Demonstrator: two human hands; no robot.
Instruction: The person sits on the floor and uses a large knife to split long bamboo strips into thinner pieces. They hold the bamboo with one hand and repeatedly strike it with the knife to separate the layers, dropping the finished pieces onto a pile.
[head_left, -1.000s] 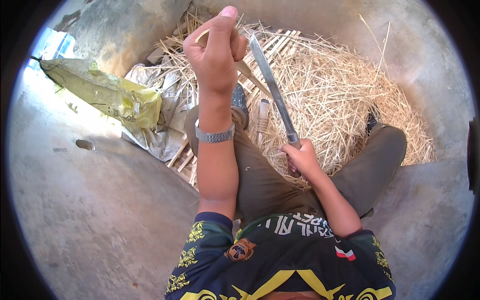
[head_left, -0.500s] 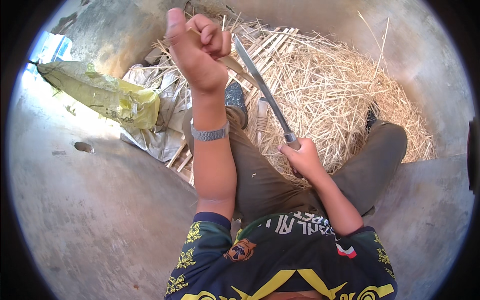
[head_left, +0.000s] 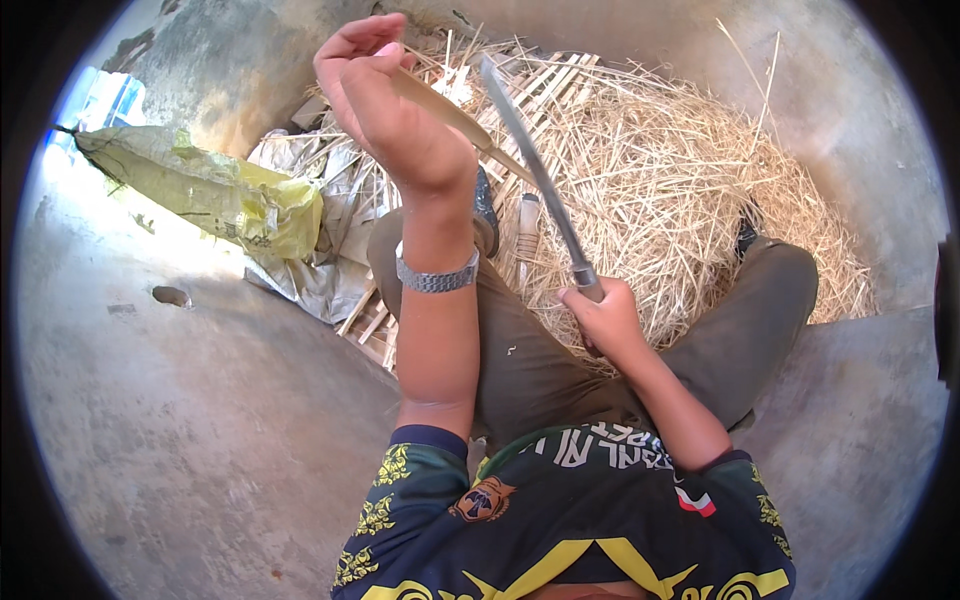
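Your left hand [head_left: 395,120] pinches a pale bamboo strip [head_left: 450,115], raised toward 12 o'clock. Your right hand [head_left: 600,315] is clenched around the long knife [head_left: 530,165], whose edge meets the strip above the straw pile [head_left: 680,190]; bare concrete floor [head_left: 200,420] lies at 9 o'clock.

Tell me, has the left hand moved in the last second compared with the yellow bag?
Yes. The left hand, gripping a thin strip against the knife blade, has shifted left toward the yellow bag, which stays put.
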